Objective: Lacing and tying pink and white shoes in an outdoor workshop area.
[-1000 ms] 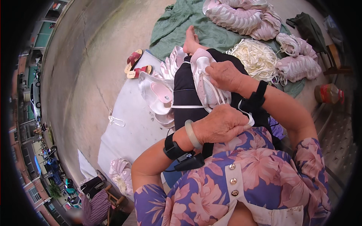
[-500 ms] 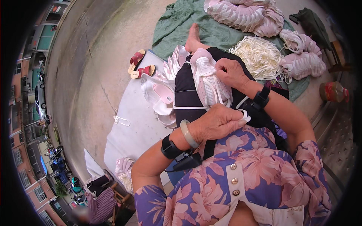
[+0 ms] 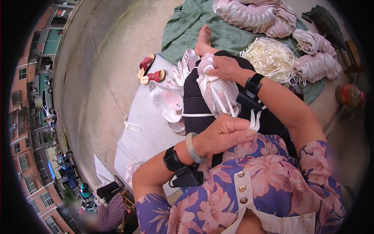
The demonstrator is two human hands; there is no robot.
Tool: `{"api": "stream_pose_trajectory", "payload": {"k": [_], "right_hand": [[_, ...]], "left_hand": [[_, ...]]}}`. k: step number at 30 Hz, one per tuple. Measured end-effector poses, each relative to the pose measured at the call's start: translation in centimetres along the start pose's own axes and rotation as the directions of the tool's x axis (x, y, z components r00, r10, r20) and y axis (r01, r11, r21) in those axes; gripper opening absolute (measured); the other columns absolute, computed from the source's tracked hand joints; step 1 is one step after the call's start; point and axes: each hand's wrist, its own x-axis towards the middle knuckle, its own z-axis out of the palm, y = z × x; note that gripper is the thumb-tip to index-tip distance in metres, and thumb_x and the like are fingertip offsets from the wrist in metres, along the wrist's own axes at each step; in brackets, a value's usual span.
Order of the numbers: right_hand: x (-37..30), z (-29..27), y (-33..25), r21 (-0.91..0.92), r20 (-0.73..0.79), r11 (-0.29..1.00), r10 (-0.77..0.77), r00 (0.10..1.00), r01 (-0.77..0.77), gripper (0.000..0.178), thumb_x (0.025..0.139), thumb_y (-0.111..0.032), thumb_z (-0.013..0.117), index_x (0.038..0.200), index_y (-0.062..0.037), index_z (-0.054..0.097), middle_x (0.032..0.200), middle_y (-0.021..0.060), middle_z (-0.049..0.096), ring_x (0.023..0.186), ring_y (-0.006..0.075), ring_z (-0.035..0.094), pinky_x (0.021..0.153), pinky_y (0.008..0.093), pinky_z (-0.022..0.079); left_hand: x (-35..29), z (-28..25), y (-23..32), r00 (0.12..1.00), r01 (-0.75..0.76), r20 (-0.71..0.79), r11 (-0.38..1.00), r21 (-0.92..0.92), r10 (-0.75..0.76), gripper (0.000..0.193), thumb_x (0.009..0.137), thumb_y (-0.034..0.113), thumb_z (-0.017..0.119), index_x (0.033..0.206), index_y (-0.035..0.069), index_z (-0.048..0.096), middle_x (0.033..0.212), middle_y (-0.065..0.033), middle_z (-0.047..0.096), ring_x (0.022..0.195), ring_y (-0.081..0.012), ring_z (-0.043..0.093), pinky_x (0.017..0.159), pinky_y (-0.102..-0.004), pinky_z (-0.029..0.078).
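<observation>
A pink and white sneaker upper (image 3: 219,93) lies across my lap on black trousers, its far end pointing away from me. My right hand (image 3: 226,69) grips that far end, thumb over the top and fingers at the side. My left hand (image 3: 226,134), closer to my body, pinches a white shoelace (image 3: 255,119) between thumb and fingers; two strands rise from the pinch. More white lace lies along the middle of the upper. A thin white cord (image 3: 198,115) crosses my thigh at the left of the upper.
White and pink shoe parts (image 3: 171,100) lie left of my leg on a pale sheet (image 3: 136,146). Red sandals (image 3: 152,77) stand beyond. On green cloth (image 3: 179,35) are a heap of white laces (image 3: 269,58) and bundled uppers (image 3: 249,17). A plastic jar (image 3: 348,94) stands right.
My right hand has moved from the right side of the upper to its far end and grasped it. My left hand still pinches the lace, whose two strands now stand up more plainly.
</observation>
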Motion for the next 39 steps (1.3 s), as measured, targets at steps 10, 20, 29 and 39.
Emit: {"api": "stream_pose_trajectory", "payload": {"k": [10, 20, 29, 39], "right_hand": [[0.1, -0.2, 0.2, -0.018, 0.119, 0.998, 0.065, 0.991, -0.063, 0.046, 0.074, -0.048, 0.061, 0.085, -0.0025, 0.062, 0.085, 0.0161, 0.063, 0.083, 0.0301, 0.062, 0.072, 0.0391, 0.046], [-7.8, -2.9, 1.1, 0.225, -0.167, 0.925, -0.274, 0.947, 0.307, 0.011, 0.074, -0.014, 0.063, 0.077, -0.0044, 0.059, 0.067, 0.0045, 0.055, 0.063, 0.0181, 0.052, 0.063, 0.0298, 0.040], [-10.7, -1.2, -0.8, -0.172, -0.138, 0.743, -0.669, 0.730, 0.647, 0.031, 0.069, -0.008, 0.063, 0.100, -0.0065, 0.059, 0.064, 0.0021, 0.054, 0.057, 0.0189, 0.052, 0.061, 0.0322, 0.038], [-10.1, 0.7, -1.8, -0.131, -0.189, 0.774, -0.632, 0.751, 0.619, 0.055, 0.071, -0.012, 0.067, 0.123, -0.0105, 0.049, 0.073, 0.0052, 0.061, 0.060, 0.0240, 0.053, 0.066, 0.0347, 0.040]], "left_hand": [[-0.3, 1.8, 0.3, 0.967, -0.216, 0.173, 0.959, 0.184, 0.185, 0.019, 0.089, 0.017, 0.054, 0.084, 0.000, 0.060, 0.063, -0.0086, 0.053, 0.054, -0.0234, 0.052, 0.052, -0.0295, 0.040], [0.7, 1.9, -0.3, 0.902, -0.432, 0.166, 0.836, 0.337, 0.400, 0.022, 0.083, 0.012, 0.054, 0.068, 0.000, 0.043, 0.056, -0.0124, 0.040, 0.053, -0.0304, 0.044, 0.051, -0.0362, 0.036], [1.1, 2.2, -0.2, 0.851, -0.523, 0.160, 0.782, 0.338, 0.500, 0.024, 0.084, 0.011, 0.053, 0.067, -0.001, 0.041, 0.057, -0.0136, 0.042, 0.051, -0.0305, 0.044, 0.049, -0.0352, 0.034], [1.5, 2.1, -0.2, 0.836, -0.541, 0.158, 0.736, 0.407, 0.526, 0.024, 0.084, 0.011, 0.054, 0.067, -0.001, 0.044, 0.059, -0.0152, 0.045, 0.054, -0.0333, 0.047, 0.050, -0.0362, 0.037]]}}
